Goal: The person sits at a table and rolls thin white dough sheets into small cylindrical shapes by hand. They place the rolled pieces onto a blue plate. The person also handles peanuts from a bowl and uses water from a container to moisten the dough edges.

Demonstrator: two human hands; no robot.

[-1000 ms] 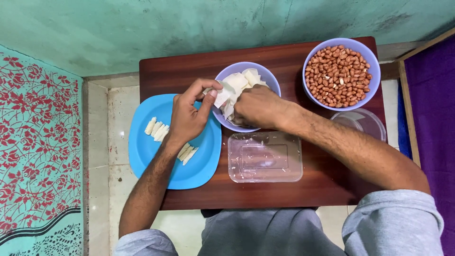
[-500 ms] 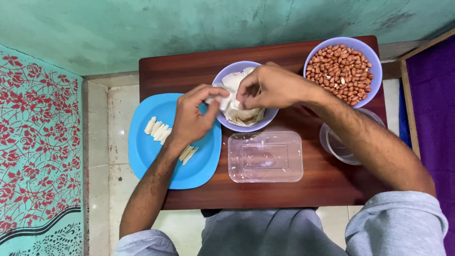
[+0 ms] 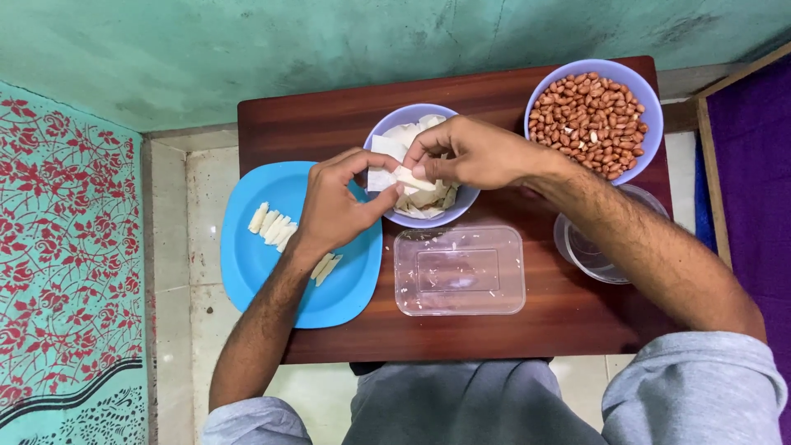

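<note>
Both hands are meeting over the near-left rim of the lavender bowl (image 3: 422, 165) of white strips on the dark wooden table (image 3: 329, 115). The right hand (image 3: 470, 152) is pinching a white strip (image 3: 412, 178), its grip narrow around the strip's right end. The strip's long axis is running left to right, tilting slightly down toward the right. The left hand (image 3: 334, 206) is curling beside it, thumb and forefinger narrowly apart, at its left end; whether they are touching it I cannot tell. More strips are lying on the blue plate (image 3: 247, 264).
</note>
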